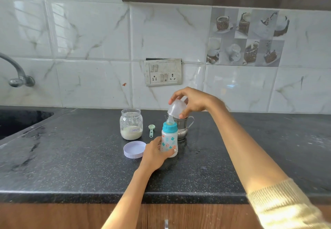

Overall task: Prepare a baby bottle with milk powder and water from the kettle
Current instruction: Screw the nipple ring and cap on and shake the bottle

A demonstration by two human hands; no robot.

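I count one baby bottle (169,140) standing mid-worktop, my left hand (155,152) gripping its base, and one clear cap (177,108) pinched in my right hand (190,101) just above the teat. Beside it: one formula jar (131,124), one lilac lid (134,149), one green scoop (151,130), one steel kettle (182,126) behind. Black speckled worktop (71,157), sink (21,121) at its left corner, marble tiles (93,78), one switchboard (163,72).

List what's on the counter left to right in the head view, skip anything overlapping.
Sink → formula jar → purple lid → green scoop → baby bottle, gripped by the left hand. The steel kettle and the clear cap in the right hand overlap the bottle, so they are left out.
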